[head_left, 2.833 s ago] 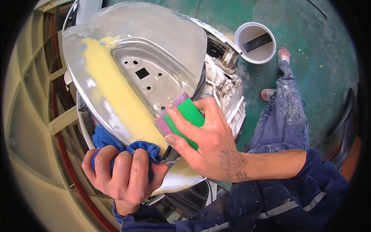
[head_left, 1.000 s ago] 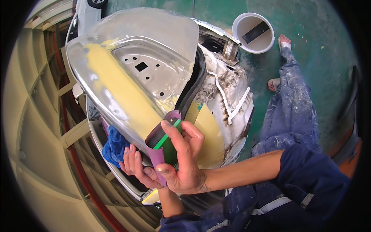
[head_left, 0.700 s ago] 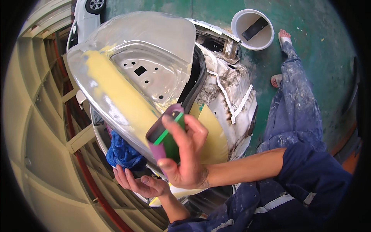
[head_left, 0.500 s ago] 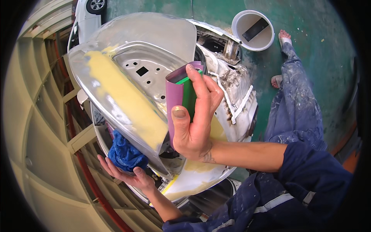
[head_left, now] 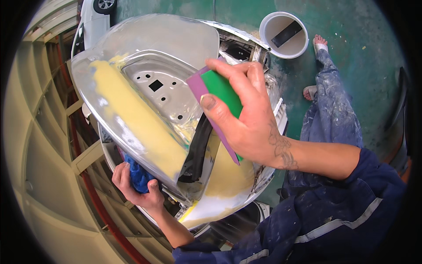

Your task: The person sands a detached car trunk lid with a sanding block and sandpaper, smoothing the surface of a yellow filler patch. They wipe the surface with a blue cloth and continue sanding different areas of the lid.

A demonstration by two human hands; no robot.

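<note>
In my right hand (head_left: 252, 116) is a green sanding block (head_left: 223, 92) with purple sandpaper (head_left: 198, 90) along its face. Thumb and fingers grip it, raised above the right part of a grey car lid panel (head_left: 165, 33). Yellow filler (head_left: 140, 125) covers a long band of that panel, with pale patches beside it. My left hand (head_left: 143, 198) curls round a crumpled blue cloth (head_left: 140, 177) at the panel's lower left edge. Part of the cloth is hidden behind the fingers and the panel edge.
A whitish bucket (head_left: 263, 31) holding water and a dark flat strip (head_left: 286, 34) stands on the green floor (head_left: 351, 57) at upper right. Bodywork with yellow and white patches (head_left: 220, 204) lies below the panel. Another white car (head_left: 94, 31) is at upper left.
My right hand has turned and shifted right with the sanding block, now showing its green side more fully. My left fingers have closed from spread to curled round the blue cloth.
</note>
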